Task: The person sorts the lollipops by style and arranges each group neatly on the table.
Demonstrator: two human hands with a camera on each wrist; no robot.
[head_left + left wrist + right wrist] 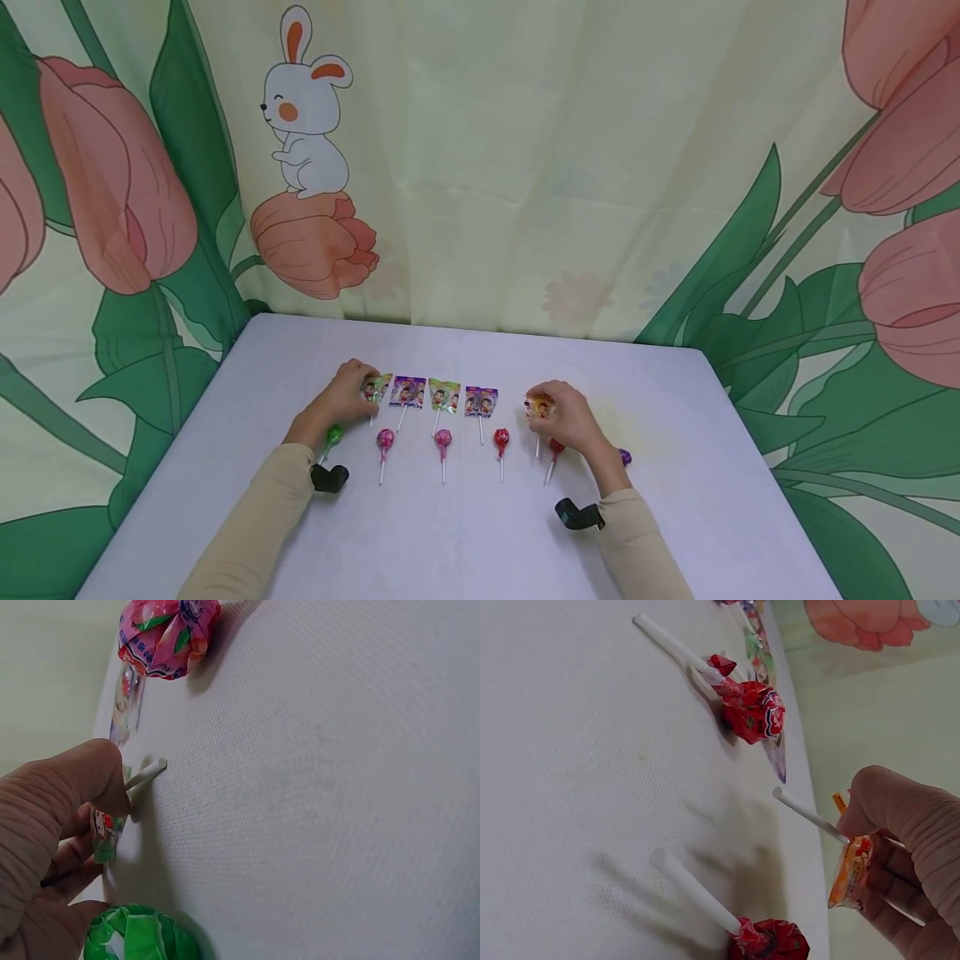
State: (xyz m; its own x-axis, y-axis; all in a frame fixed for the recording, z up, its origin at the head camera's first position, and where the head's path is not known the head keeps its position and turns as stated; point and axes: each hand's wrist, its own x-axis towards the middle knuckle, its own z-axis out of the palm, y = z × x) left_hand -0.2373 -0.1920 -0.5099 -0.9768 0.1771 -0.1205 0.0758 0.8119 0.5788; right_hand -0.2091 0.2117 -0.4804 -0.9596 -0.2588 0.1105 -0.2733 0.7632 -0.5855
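Observation:
At the left end of the back row, my left hand pinches a flat lollipop in a green wrapper. Its white stick juts out past the thumb in the left wrist view. My right hand holds a flat lollipop in an orange wrapper between thumb and fingers, raised off the table in the right wrist view. Just below the left hand lies a round green lollipop. Near the right hand a round red lollipop lies partly covered by it.
Between the hands, flat purple, green and purple lollipops line up. In front lie round pink, pink and red ones. A round purple lollipop shows behind the right wrist. A printed curtain hangs behind the white table.

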